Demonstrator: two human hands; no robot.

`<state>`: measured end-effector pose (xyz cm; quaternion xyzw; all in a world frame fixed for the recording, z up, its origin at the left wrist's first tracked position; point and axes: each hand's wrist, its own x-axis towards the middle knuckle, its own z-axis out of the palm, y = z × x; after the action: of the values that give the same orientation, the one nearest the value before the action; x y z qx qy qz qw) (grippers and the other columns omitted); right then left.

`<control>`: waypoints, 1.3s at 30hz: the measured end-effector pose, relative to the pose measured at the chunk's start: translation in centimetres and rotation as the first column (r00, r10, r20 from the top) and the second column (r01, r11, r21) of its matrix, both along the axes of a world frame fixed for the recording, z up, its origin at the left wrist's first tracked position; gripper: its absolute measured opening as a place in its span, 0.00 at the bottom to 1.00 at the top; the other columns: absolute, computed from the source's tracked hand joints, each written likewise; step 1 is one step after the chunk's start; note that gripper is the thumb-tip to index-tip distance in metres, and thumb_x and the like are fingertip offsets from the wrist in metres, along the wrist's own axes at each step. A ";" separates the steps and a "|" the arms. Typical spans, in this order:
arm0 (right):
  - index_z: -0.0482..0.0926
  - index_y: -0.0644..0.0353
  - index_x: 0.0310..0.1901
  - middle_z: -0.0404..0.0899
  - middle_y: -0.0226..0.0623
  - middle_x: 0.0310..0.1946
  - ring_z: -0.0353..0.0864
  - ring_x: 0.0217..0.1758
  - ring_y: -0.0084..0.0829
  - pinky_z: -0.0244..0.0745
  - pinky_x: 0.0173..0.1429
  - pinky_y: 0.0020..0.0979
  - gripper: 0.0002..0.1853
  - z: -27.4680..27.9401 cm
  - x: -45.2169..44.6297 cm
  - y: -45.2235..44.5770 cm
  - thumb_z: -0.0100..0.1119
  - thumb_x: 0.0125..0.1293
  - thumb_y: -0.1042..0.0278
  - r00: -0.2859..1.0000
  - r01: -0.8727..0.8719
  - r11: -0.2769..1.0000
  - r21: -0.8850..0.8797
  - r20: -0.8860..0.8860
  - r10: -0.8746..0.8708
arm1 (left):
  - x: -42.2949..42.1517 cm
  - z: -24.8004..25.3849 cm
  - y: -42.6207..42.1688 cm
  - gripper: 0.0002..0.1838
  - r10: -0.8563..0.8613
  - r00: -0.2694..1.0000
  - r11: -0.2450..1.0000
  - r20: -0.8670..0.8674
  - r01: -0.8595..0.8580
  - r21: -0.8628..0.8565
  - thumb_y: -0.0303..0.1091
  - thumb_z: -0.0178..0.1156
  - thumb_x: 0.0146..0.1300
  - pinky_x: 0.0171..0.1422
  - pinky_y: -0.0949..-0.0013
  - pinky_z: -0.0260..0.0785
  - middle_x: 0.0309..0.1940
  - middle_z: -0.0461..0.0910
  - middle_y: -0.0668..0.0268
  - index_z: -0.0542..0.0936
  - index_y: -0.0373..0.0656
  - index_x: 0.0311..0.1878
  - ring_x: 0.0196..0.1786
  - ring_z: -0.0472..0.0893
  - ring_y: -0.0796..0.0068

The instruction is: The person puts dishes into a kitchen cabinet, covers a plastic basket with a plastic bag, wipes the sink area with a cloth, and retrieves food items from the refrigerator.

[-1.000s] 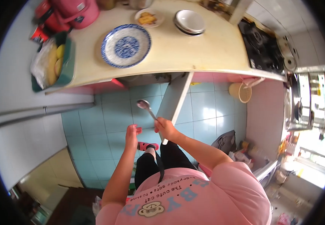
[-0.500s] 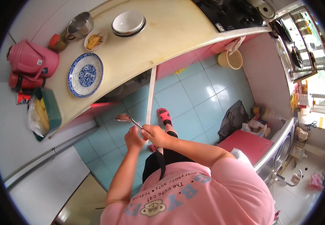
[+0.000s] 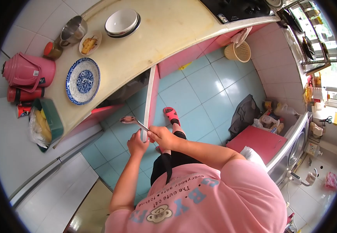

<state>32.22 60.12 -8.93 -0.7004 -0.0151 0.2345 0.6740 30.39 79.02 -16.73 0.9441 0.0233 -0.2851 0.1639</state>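
A shiny metal spoon [image 3: 129, 119] is held by its handle in my right hand [image 3: 163, 138], with its bowl pointing left over the floor. My left hand [image 3: 137, 144] is closed at the near end of an open cabinet door [image 3: 150, 99], just below the spoon; its fingers are partly hidden. The door stands out from under the counter and shows its white edge and pink face. Behind it, the dark cabinet opening [image 3: 127, 93] is partly visible.
The counter [image 3: 157, 35] carries a blue-and-white plate [image 3: 83, 81], stacked bowls [image 3: 122, 22], a small plate of food [image 3: 89, 44], a metal pot [image 3: 74, 29] and a pink container [image 3: 28, 72]. A black stove [image 3: 240, 9] is at the far right. A wastebasket [image 3: 237, 51] stands below.
The cabinet door's edge has shifted slightly left, and my left hand now meets its near end. The spoon stays in my right hand. The view has shifted slightly.
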 end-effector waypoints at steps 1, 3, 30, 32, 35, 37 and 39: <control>0.70 0.65 0.33 0.76 0.38 0.24 0.77 0.28 0.31 0.73 0.38 0.32 0.15 0.3 0.1 -0.2 0.44 0.75 0.63 1.000 0.001 1.000 -0.002 0.002 -0.001 | 0.0 -0.1 0.2 0.36 -0.001 1.000 1.000 0.001 0.001 -0.001 0.45 0.67 0.48 0.65 0.48 0.61 0.55 0.75 0.61 0.69 0.52 0.62 0.56 0.76 0.60; 0.70 0.65 0.33 0.76 0.38 0.24 0.76 0.28 0.31 0.73 0.38 0.32 0.15 0.4 0.2 -0.7 0.44 0.75 0.63 1.000 0.006 1.000 -0.004 0.001 -0.006 | 0.1 -0.4 1.2 0.29 -0.125 0.980 0.989 0.157 0.110 0.104 0.41 0.65 0.51 0.65 0.42 0.58 0.50 0.78 0.65 0.72 0.55 0.59 0.53 0.78 0.62; 0.69 0.65 0.32 0.76 0.41 0.23 0.77 0.28 0.36 0.73 0.38 0.35 0.15 -0.6 0.3 0.4 0.45 0.74 0.62 0.997 -0.071 0.997 -0.009 -0.021 0.071 | -0.1 -2.0 1.2 0.20 0.031 0.999 0.990 -0.011 -0.033 -0.137 0.37 0.67 0.47 0.46 0.55 0.72 0.37 0.80 0.61 0.72 0.47 0.43 0.43 0.80 0.55; 0.71 0.65 0.32 0.77 0.38 0.24 0.77 0.29 0.32 0.72 0.37 0.31 0.15 -0.8 0.5 0.9 0.45 0.74 0.63 0.995 -0.098 0.994 -0.049 -0.028 0.096 | -1.5 -2.4 -1.2 0.19 0.089 0.988 0.955 -0.127 -0.121 -0.272 0.43 0.65 0.50 0.47 0.54 0.72 0.38 0.80 0.60 0.73 0.48 0.44 0.45 0.79 0.54; 0.72 0.65 0.32 0.77 0.36 0.24 0.77 0.28 0.28 0.72 0.37 0.30 0.15 -1.8 0.7 2.7 0.45 0.74 0.62 0.989 -0.136 0.989 -0.064 -0.075 0.131 | -3.5 -2.2 -4.6 0.22 0.157 0.984 0.931 -0.078 -0.174 -0.321 0.47 0.63 0.52 0.47 0.54 0.72 0.41 0.80 0.58 0.73 0.48 0.48 0.47 0.79 0.53; 0.72 0.65 0.34 0.76 0.35 0.23 0.77 0.28 0.25 0.75 0.37 0.29 0.16 -2.4 1.2 4.5 0.45 0.75 0.61 0.977 -0.127 0.991 -0.042 -0.175 0.118 | -5.0 -3.3 -6.1 0.22 0.193 0.981 0.935 -0.035 -0.195 -0.296 0.46 0.63 0.53 0.47 0.54 0.72 0.41 0.80 0.57 0.74 0.47 0.48 0.47 0.80 0.53; 0.72 0.65 0.33 0.76 0.35 0.22 0.77 0.27 0.25 0.74 0.36 0.29 0.16 -4.3 2.0 6.6 0.44 0.75 0.61 0.958 -0.139 0.990 -0.016 -0.254 0.130 | -6.3 -6.2 -7.2 0.17 0.368 0.912 0.719 0.183 -0.154 -0.678 0.42 0.60 0.57 0.43 0.55 0.71 0.38 0.80 0.54 0.74 0.45 0.46 0.45 0.80 0.52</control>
<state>34.25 66.75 -13.19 -0.6736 0.0270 0.3672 0.6409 24.08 71.86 -22.96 0.8469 0.0320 -0.0997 0.5213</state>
